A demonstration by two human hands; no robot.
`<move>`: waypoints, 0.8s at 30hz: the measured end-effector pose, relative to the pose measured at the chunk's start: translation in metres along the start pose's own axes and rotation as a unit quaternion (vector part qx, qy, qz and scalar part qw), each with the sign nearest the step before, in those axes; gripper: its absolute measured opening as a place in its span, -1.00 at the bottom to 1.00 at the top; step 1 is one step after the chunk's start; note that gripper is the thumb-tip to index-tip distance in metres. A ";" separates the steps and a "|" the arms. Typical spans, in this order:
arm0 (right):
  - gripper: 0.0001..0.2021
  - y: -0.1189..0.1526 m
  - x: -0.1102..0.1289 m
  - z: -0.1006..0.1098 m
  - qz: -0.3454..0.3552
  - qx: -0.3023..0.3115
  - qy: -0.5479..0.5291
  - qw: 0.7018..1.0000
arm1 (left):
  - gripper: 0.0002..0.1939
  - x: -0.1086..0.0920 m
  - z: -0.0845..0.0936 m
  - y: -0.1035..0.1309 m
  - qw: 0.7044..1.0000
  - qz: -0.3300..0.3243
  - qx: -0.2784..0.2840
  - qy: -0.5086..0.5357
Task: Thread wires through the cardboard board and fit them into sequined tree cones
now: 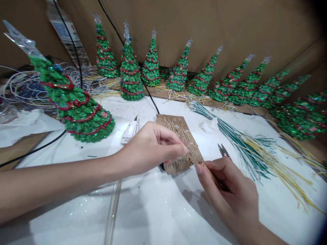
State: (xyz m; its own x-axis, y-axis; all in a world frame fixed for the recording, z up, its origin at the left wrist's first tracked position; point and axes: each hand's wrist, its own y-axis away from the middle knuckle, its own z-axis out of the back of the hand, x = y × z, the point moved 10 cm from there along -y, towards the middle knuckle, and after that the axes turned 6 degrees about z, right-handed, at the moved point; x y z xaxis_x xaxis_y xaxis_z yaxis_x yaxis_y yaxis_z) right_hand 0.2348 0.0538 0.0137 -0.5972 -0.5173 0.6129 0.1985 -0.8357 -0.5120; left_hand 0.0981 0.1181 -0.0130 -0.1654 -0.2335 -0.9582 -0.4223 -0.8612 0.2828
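Over a perforated cardboard piece [178, 127], my left hand [148, 148] is closed in a pinch; whatever it holds is too small to make out. Its fingertips are a short way from those of my right hand [230, 190]. That hand is closed around a slim tan stick-like thing [209, 172], mostly hidden by the fingers, its kind unclear. Just beyond the right hand show the pointed metal tips of a hand tool [223, 150]. Behind my left wrist lies a white slotted tool [130, 131] with a dark tip, partly covered.
A large glittery green Christmas tree [79, 109] leans at left. Several smaller trees [131, 75] line the back. Bundled green and yellow wires [245, 146] lie at right, tangled wires [28, 85] at left. A black cord [150, 97], a clear rod [112, 211] and a plastic bottle [67, 37] also show.
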 end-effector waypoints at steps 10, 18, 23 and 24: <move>-0.86 0.004 -0.009 -0.006 -0.078 0.008 -0.070 0.994 | -0.89 -0.006 0.003 0.002 1.000 -0.008 -0.014 0.014; -0.78 0.005 -0.015 -0.013 -0.130 0.037 -0.123 0.983 | -0.89 -0.006 0.004 0.002 1.000 -0.006 -0.013 0.006; -0.75 0.006 -0.017 -0.013 -0.140 0.037 -0.122 0.982 | -0.88 -0.004 0.004 0.001 1.000 -0.004 -0.012 0.005; -0.74 0.006 -0.017 -0.013 -0.141 0.038 -0.121 0.982 | -0.88 -0.004 0.004 0.001 1.000 -0.006 -0.012 0.006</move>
State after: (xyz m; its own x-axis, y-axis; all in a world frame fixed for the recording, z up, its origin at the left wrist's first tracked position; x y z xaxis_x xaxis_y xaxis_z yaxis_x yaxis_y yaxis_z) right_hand 0.2361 0.0603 -0.0072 -0.4356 -0.2844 0.8540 0.1148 -0.9586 -0.2606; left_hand 0.0949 0.1200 -0.0084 -0.1503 -0.2282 -0.9619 -0.4018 -0.8749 0.2703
